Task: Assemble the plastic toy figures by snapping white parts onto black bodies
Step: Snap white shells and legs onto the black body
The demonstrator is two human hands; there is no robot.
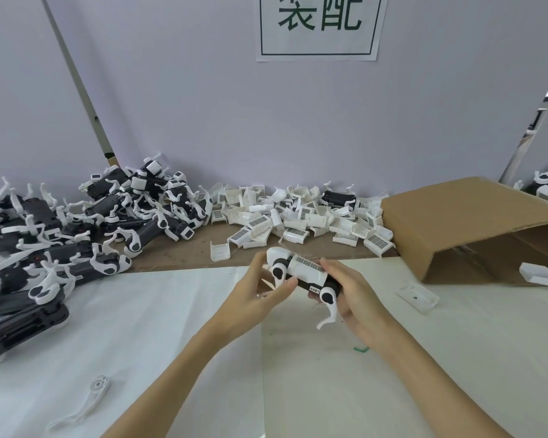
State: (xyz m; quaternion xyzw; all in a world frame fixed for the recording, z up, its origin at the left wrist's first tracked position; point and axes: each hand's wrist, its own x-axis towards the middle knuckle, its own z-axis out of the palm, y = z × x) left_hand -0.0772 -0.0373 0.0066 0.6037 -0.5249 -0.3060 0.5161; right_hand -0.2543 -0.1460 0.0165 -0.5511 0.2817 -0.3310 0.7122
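Both my hands hold one toy figure (pixel 304 273) above the middle of the table: a black body with white legs and a white striped cover on its back. My left hand (pixel 257 289) grips its left end, thumb against the side by the front leg. My right hand (pixel 358 295) wraps around its right end, fingers over the top. One white leg hangs down below my right palm. A heap of loose white covers (pixel 298 216) lies along the back wall. A big pile of black bodies with white legs (pixel 76 229) fills the left.
An open cardboard box (pixel 475 222) lies on its side at the right, with a white part (pixel 541 275) inside. A flat white part (pixel 418 294) lies near the box. A single white leg (pixel 89 399) rests at front left. White sheets (pixel 140 327) cover the table.
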